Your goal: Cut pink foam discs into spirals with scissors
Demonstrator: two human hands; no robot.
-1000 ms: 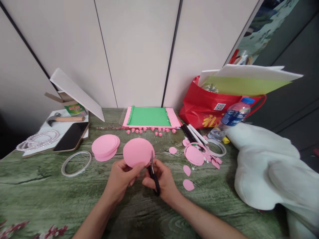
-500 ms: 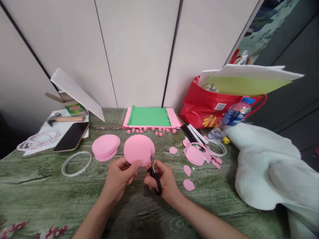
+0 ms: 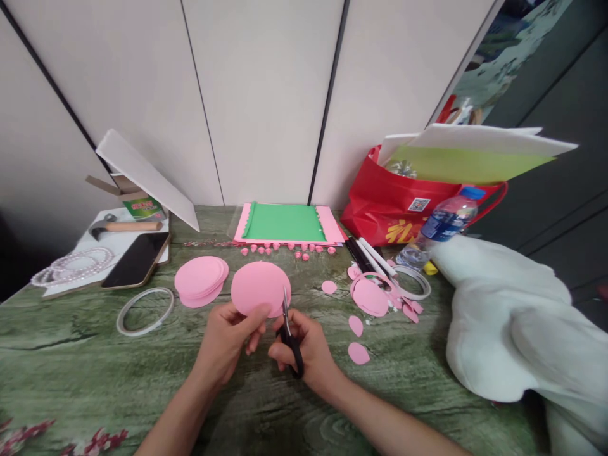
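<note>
Between thumb and fingers my left hand (image 3: 235, 335) pinches a round pink paper disc (image 3: 259, 285) by its lower edge. My right hand (image 3: 304, 348) is closed round the black handles of a pair of scissors (image 3: 291, 345), whose blades point up and lie over the disc's right edge. To the left lies a stack of pink paper circles (image 3: 198, 277). Pink petal-shaped pieces (image 3: 358, 353) are scattered right of my right hand, beside a cut pink circle (image 3: 370, 297) and small scraps.
A green sheet (image 3: 285, 221) on pink sheets lies at the back, with a row of small pink rolls before it. On the left are a tape roll (image 3: 145, 311), phone (image 3: 137, 259) and hammer (image 3: 128, 226). A bottle (image 3: 444, 221), red bag (image 3: 375, 202) and white cushion-like object (image 3: 503, 323) stand right.
Both the disc and the scissors have shifted slightly left and down. The blades still lie at the disc's right edge, and each hand keeps its hold.
</note>
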